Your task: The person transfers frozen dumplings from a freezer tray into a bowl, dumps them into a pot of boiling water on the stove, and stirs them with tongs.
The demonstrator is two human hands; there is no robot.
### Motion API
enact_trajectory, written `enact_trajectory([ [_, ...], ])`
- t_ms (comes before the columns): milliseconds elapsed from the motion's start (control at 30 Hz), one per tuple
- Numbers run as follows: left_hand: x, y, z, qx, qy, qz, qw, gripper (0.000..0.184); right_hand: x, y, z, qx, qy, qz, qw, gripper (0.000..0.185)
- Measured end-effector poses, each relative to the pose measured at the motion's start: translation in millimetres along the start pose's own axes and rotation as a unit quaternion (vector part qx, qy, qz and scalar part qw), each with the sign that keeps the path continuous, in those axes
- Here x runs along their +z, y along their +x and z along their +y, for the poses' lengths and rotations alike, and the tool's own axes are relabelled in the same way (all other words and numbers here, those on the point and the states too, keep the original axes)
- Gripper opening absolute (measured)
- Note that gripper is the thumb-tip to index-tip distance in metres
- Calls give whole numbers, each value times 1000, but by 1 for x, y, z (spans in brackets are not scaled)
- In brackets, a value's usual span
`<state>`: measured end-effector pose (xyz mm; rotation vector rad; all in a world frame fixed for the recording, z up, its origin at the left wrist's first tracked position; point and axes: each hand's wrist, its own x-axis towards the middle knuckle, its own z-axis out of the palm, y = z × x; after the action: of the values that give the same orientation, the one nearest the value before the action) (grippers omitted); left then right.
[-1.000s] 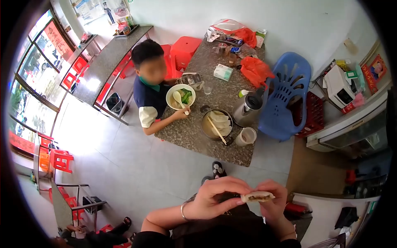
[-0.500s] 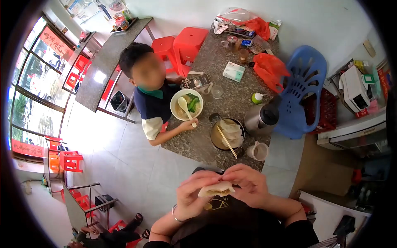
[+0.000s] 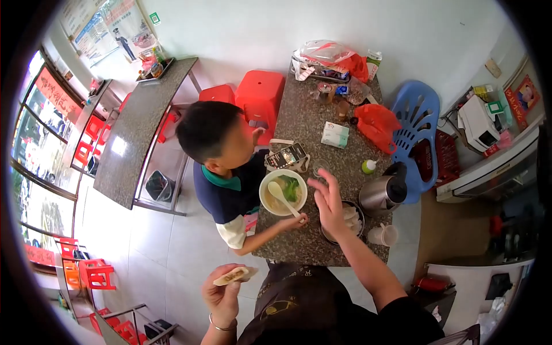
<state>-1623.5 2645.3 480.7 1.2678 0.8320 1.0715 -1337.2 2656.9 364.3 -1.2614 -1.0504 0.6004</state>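
My left hand (image 3: 223,293), low at the left and apart from the table, pinches a white dumpling (image 3: 234,276) whose filling shows along an open side. My right hand (image 3: 329,201) reaches over the table with fingers spread and nothing in them. It is above the near side of a pot (image 3: 361,225) of dumplings, partly hiding it. To the left of those fingers is a white bowl (image 3: 264,198) of soup with greens and a spoon (image 3: 284,198), its handle held by another person's hand (image 3: 300,219). A small clear glass is partly behind my fingertips.
A seated person (image 3: 221,172) is at the left side of the granite table (image 3: 287,244). A steel kettle (image 3: 376,194), a mug (image 3: 380,235), a tissue box (image 3: 334,134), a phone (image 3: 286,156) and a red bag (image 3: 376,127) stand about. A blue chair (image 3: 415,138) is at the right.
My hands have parted. The left moved down and left with the dumpling; the right let go and stretched forward over the table. The seated person's head has turned, and the view has shifted.
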Motion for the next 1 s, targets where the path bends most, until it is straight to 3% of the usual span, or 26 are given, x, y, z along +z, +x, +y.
enact_trajectory([
  [133, -38, 25, -6, 10, -27, 70, 997, 27, 4, 77, 143, 23, -40, 38, 998, 65],
  [200, -53, 37, -18, 3, 16, 105, 994, 30, 8, 112, 193, 73, -153, 33, 985, 71],
  [233, -56, 44, -25, 16, 20, 155, 988, 26, 12, 124, 210, 78, -156, 28, 984, 71],
  [267, -62, 53, -27, 9, 33, 134, 990, 29, 16, 140, 226, 114, -169, 46, 978, 74],
  [300, -62, 58, -31, 10, 51, 177, 983, 19, 20, 149, 243, 156, -179, 63, 969, 77],
  [333, -56, 71, -29, 13, 72, 216, 974, 12, 22, 159, 261, 163, -177, 58, 969, 77],
  [400, -61, 85, -34, 15, 82, 194, 977, 14, 25, 166, 292, 86, -259, 51, 961, 81],
  [567, -64, 114, -44, 21, 83, 155, 984, 16, 29, 175, 304, 151, -351, 32, 924, 79],
  [633, -60, 124, -45, 17, 87, 170, 981, 16, 27, 178, 304, 82, -300, 75, 947, 79],
  [733, -50, 139, -52, 21, 74, 172, 982, 18, 20, 182, 301, 140, -228, 122, 956, 80],
  [800, -42, 145, -55, 20, 61, 167, 984, 19, 9, 183, 299, 124, -226, 131, 957, 79],
  [867, -39, 149, -55, 16, 57, 154, 986, 20, -2, 190, 279, 170, -168, 84, 967, 78],
  [933, -40, 155, -52, 23, 108, 82, 990, 24, -13, 192, 279, 155, -179, 70, 969, 78],
  [1000, -29, 154, -48, 30, 110, 105, 988, 25, -22, 195, 276, 136, -191, -2, 972, 73],
])
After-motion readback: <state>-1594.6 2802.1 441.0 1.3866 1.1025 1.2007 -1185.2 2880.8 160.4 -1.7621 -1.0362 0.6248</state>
